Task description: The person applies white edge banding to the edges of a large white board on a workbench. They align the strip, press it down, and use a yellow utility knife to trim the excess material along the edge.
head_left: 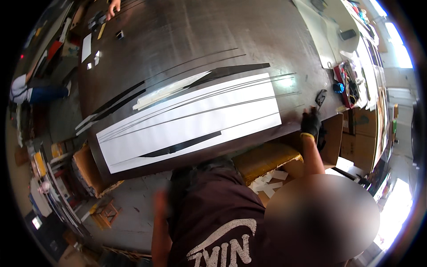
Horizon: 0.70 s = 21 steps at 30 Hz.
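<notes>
My right hand (311, 123), in a black glove with a yellow cuff, is at the table's near right edge. Its fingers close on the near end of a small black hand tool (320, 97) whose kind I cannot make out. My left hand (171, 198) is low beside my body, smeared by motion, so its fingers do not show. Before me a long white sheet (240, 104) lies slantwise on the dark table (200, 40). Thin dark strips (195, 103) and a wider black strip (182, 145) rest on it. Along its far side lie a whitish bundle (171, 92) and black strips (240, 69).
Tools fill a red box (344, 82) at the table's right, beside a blue roll (338, 88). Cardboard boxes (362, 138) stand beyond. Below the near edge sits an open carton (271, 155) with white scraps. Another person's hand (114, 8) is at the far left; someone (38, 89) stands further left.
</notes>
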{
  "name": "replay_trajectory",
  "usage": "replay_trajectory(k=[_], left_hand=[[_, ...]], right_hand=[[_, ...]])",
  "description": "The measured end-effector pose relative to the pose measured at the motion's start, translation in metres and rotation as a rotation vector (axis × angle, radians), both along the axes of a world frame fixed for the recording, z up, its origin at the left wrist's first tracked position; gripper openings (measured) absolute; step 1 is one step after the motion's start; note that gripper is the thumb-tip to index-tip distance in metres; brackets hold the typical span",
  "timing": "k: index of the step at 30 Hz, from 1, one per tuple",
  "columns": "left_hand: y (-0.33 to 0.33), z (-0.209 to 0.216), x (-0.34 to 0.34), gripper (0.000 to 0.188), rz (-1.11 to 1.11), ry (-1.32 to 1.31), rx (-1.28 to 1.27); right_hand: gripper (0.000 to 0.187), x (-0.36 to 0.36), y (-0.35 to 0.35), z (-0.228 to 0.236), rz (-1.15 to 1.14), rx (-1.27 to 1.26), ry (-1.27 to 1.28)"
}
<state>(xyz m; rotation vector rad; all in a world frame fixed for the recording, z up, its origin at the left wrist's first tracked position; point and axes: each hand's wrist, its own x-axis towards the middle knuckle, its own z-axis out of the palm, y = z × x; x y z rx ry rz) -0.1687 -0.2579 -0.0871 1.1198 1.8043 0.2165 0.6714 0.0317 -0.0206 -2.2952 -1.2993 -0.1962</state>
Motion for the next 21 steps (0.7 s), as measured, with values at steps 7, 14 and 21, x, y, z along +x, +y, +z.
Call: replay_trajectory(k=[7,14,21], left_hand=[[0.001,-0.004,0.050,0.034,0.206,0.054,-0.124],[-0.041,-0.038,0.035,0.042,-0.536,0.450,0.508],[-0.009,-0.025,0.051,0.041,0.037,0.032,-0.119]], right_hand=[[0.021,-0.197,0.034,0.044,0.938,-0.427,0.210],[0.007,-0.222,0.055,0.044,1.021,-0.556,-0.072],[0.016,-0.207,0.055,0.049,1.114,-0.685,-0.067]])
